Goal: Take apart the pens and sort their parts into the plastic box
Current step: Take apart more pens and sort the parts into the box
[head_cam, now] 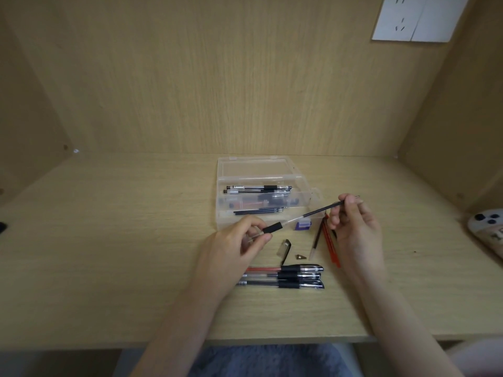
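Note:
My left hand (239, 240) grips a clear pen barrel with a black rubber grip (272, 228). My right hand (353, 224) pinches the tip end of a dark refill (318, 212) that sticks partly out of that barrel. Behind them stands the open clear plastic box (226, 213) with pens and refills inside. Three whole capped pens (288, 276) lie side by side near the front. A loose pen cap (284, 248), a small metal tip (300, 257), another refill (315, 238) and red refills (330, 246) lie on the desk between the hands.
A purple and white small block (303, 224) sits by the box's front wall. A pale object with dark buttons (490, 227) lies at the right edge. A socket plate (419, 17) is on the back wall. The wooden desk (122, 254) ends at the front edge.

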Tool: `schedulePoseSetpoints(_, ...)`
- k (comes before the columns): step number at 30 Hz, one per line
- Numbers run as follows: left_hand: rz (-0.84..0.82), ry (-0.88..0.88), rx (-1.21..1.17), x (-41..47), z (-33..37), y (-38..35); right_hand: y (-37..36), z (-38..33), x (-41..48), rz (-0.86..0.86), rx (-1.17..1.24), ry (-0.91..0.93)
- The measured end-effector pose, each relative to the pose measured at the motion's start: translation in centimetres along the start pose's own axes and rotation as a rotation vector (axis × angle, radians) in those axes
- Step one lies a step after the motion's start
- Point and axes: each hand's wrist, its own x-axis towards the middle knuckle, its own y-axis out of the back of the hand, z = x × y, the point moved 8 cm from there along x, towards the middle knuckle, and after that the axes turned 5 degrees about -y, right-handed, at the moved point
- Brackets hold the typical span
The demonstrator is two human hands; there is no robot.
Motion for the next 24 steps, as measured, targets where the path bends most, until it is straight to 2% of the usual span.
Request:
schedulePoseSetpoints(5, -0.013, -0.007, 0.028, 0.0, 0.0, -0.1, -0.2, 0.0, -0.2, -0.024, -0.089, 0.007)
schedulePoseSetpoints(13, 0.007, 0.020, 0.011, 0.0, -0.2, 0.0, -3.7, 2.2, -2.4, -0.346, -0.725, -0.034)
schedulePoseSetpoints(17, 0.032, 0.035, -0.008, 0.0, -0.3, 0.3, -3.3, 1.6, -2.0, -0.372, -0.847, 0.069)
schedulePoseSetpoints(21, 0.035, 0.036, -0.007, 0.0, -0.2, 0.3, -3.6, 2.6, -2.4, -0.506, -1.108, 0.190)
schedulePoseSetpoints(24, 0.028, 0.046, -0.006, -0.1, -0.3, 0.4, -3.4, 1.9, -2.4, -0.459, -1.110, 0.219)
